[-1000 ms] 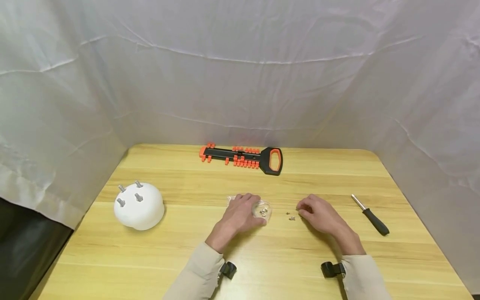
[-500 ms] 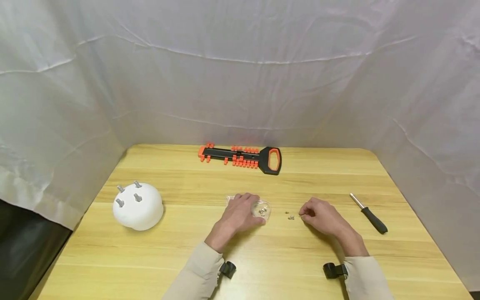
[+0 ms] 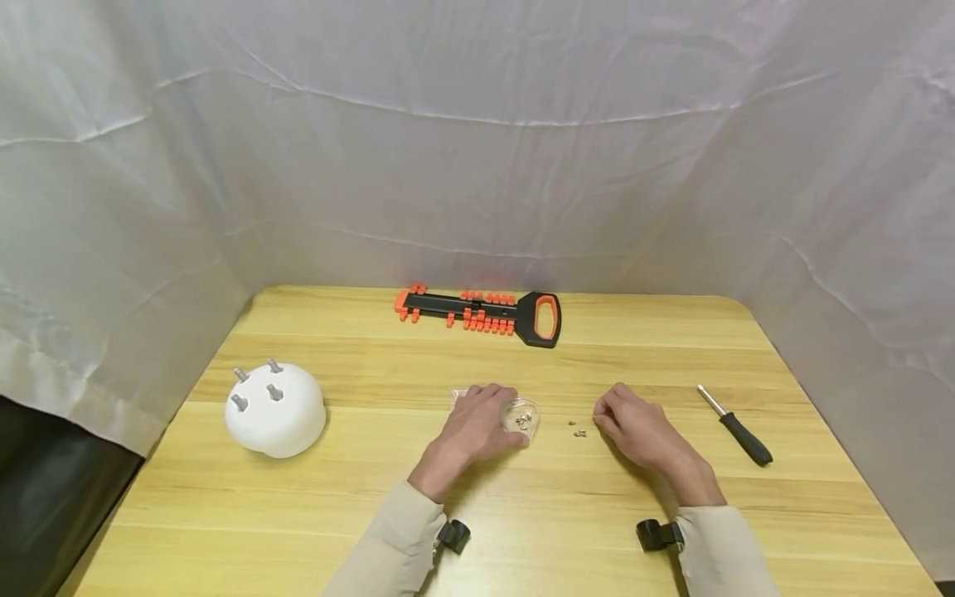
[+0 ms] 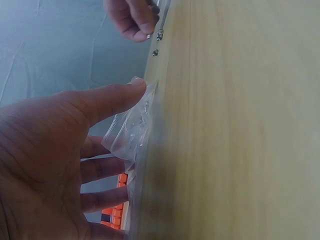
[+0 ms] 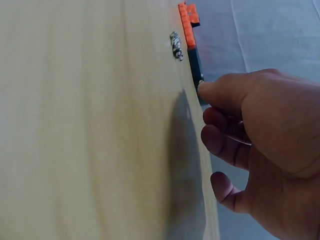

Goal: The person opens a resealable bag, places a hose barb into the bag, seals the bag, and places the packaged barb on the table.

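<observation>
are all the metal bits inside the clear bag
No, a few metal bits lie on the table between the bag and the right hand.

- One left hand [image 3: 477, 424] and one right hand [image 3: 637, 427] are showing at lower centre.
- One bag [image 3: 532, 410] is lying mid-frame, holding several screws.
- At least three loose screws [image 3: 580, 434] are lying right of centre; one pinched screw [image 4: 149, 36] is glinting.
- One driver [image 3: 736, 426] is resting at right.
- One holder [image 3: 477, 310] is lying upper centre.
- One dome [image 3: 287, 424] is standing at left, bearing four pegs [image 3: 274, 392].
- Two sleeves [image 3: 395, 539] are showing at the bottom.
</observation>
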Demonstrator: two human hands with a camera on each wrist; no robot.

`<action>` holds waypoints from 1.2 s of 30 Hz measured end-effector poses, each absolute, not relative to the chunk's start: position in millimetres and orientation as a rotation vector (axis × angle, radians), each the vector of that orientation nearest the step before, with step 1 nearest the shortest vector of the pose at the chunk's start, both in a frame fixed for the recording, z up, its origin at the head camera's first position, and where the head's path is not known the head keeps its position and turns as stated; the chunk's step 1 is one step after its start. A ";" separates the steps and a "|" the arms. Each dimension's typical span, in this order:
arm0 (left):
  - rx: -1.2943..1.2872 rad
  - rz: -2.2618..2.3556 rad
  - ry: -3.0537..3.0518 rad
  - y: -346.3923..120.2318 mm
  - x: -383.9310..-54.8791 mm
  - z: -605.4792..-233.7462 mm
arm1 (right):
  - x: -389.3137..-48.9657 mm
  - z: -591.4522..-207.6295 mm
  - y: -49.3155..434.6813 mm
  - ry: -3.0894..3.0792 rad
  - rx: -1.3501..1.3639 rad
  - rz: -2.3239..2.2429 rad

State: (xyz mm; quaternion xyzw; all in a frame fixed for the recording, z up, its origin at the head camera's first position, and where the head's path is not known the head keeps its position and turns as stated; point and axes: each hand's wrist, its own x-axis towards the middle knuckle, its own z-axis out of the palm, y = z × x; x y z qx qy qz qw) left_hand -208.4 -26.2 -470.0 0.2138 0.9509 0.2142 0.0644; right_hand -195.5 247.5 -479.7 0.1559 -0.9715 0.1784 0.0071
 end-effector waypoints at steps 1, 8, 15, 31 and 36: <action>0.649 0.645 2.874 -26.0 -208.6 -469.7 | -196.2 -479.2 246.1 -3.030 0.495 0.571; 0.654 0.640 2.884 -25.2 -209.1 -467.6 | -201.8 -475.4 230.0 -2.969 0.542 0.686; 0.652 0.640 2.892 -24.2 -209.5 -466.0 | -206.1 -473.1 206.0 -2.967 0.608 0.719; 0.630 0.592 2.895 -22.9 -208.7 -468.8 | -203.7 -472.1 165.4 -3.011 0.765 0.678; 0.621 0.586 2.896 -22.9 -208.2 -469.5 | -202.7 -474.0 163.2 -3.010 0.764 0.701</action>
